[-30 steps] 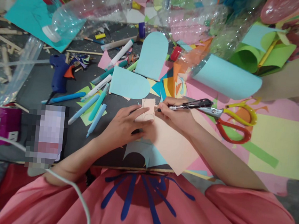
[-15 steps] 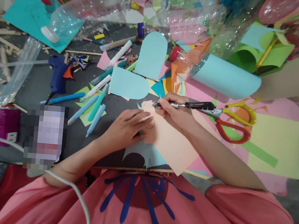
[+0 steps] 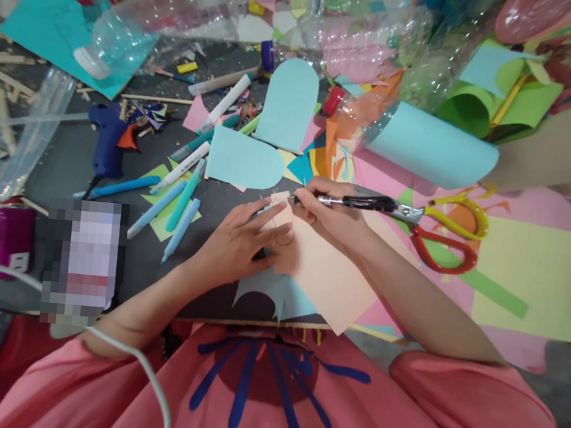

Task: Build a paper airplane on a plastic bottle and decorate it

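Note:
My right hand (image 3: 333, 211) pinches a pen (image 3: 351, 202), its tip down at the upper left edge of a sheet of peach paper (image 3: 333, 271). My left hand (image 3: 238, 236) lies on the left part of that paper with its fingers spread, holding nothing. Thin drawn lines, one of them curved, show on the paper between the left fingers. Just right of the right hand lie scissors (image 3: 449, 225) with one yellow and one red handle; the pen's back end overlaps them in view. Blue paper scraps (image 3: 263, 292) poke out under the peach sheet.
Two light blue rounded paper shapes (image 3: 289, 104) lie ahead of my hands. Several markers (image 3: 184, 195), a blue glue gun (image 3: 108, 138) and a blurred-out phone (image 3: 93, 250) are to the left. Clear plastic bottles (image 3: 183, 12) line the back. Yellow paper (image 3: 534, 276) lies right.
The fingers of my left hand have spread wider and shifted up a little on the paper. My right hand and the pen have moved slightly left.

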Tool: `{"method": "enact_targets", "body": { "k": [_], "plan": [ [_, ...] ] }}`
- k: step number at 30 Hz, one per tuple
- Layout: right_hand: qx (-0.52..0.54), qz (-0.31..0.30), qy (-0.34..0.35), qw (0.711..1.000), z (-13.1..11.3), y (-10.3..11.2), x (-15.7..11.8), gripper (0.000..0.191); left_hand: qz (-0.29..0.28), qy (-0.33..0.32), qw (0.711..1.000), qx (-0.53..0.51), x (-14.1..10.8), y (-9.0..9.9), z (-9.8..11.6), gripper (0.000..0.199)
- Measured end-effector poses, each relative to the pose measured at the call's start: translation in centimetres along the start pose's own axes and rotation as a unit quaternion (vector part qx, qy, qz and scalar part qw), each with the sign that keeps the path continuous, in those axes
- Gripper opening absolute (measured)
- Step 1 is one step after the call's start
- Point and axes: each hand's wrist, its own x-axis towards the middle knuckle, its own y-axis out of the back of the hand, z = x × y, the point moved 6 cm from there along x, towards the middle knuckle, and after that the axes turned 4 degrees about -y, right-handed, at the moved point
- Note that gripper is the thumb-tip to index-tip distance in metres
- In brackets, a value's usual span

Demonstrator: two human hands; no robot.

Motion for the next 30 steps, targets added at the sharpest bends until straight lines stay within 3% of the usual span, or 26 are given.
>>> {"method": "enact_targets", "body": {
  "k": [30],
  "plan": [
    [0.025,0.024,-0.008,0.999,0.45,-0.05,-0.04,0.039,-0.008,0.003,1.0,-0.009,0.05,-0.02,-0.15,0.041]
  ]
}}
